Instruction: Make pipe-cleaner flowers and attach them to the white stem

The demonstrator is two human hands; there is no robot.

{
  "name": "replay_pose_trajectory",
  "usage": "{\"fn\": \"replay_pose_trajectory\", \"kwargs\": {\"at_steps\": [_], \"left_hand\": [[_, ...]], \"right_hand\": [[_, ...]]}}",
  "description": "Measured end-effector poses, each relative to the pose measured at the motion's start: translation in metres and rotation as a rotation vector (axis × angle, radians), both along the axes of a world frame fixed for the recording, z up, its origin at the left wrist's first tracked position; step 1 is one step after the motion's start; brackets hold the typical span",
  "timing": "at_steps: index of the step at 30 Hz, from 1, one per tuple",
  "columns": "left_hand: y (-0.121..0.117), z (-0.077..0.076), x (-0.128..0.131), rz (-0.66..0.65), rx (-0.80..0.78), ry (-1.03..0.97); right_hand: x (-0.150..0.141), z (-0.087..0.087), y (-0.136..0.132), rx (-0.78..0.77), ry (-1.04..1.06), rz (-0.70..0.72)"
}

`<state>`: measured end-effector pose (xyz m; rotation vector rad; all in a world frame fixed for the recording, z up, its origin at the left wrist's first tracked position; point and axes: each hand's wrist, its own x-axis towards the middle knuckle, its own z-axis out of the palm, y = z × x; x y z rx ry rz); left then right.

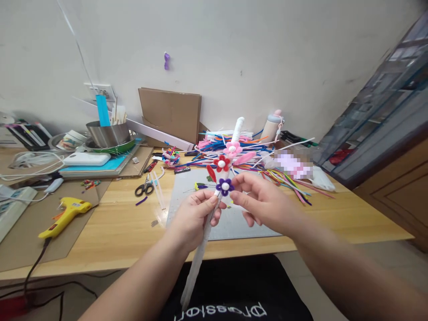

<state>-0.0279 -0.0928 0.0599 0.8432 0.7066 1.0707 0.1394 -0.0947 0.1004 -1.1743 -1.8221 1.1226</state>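
Note:
My left hand (pixel 200 214) is closed around a long stem wrapped in white fuzzy pipe cleaner (pixel 197 258), which slants from my lap up over the table. Along the stem sit a purple flower (pixel 225 187), a red flower (pixel 221 164) and a pink flower (pixel 233 149), each with a white centre. A red leaf (pixel 211 173) sticks out on the left and a pink leaf (pixel 245 157) on the right. My right hand (pixel 257 198) is at the purple flower's right edge, thumb and index finger apart; whether they touch its petals is hard to see.
A grey cutting mat (pixel 257 228) lies under my hands, with a pile of colourful pipe cleaners (pixel 214 145) behind it. Black scissors (pixel 144 187) and a yellow glue gun (pixel 67 216) lie to the left. A metal pot (pixel 109 133) and a pale bottle (pixel 271 129) stand farther back.

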Motion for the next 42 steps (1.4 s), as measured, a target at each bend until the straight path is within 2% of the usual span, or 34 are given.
{"fn": "replay_pose_trajectory", "kwargs": {"at_steps": [7, 10, 14, 20, 29, 42], "left_hand": [[-0.003, 0.000, 0.004, 0.021, 0.033, -0.004], [-0.004, -0.003, 0.006, 0.070, 0.023, 0.013], [-0.004, -0.008, 0.011, 0.145, 0.043, 0.069], [-0.007, -0.010, 0.015, 0.164, 0.088, 0.098], [-0.009, -0.007, 0.015, 0.126, 0.061, 0.011], [-0.005, -0.009, 0.020, 0.150, 0.015, 0.106]], "right_hand": [[-0.013, -0.020, 0.005, -0.166, 0.374, 0.075], [-0.013, -0.022, 0.008, -0.134, 0.484, 0.003], [-0.017, -0.025, 0.012, -0.086, 0.462, -0.077], [-0.021, -0.033, 0.013, -0.072, 0.499, -0.145], [-0.020, -0.036, 0.011, -0.081, 0.527, -0.156], [-0.020, -0.036, 0.009, -0.065, 0.481, -0.186]]}}
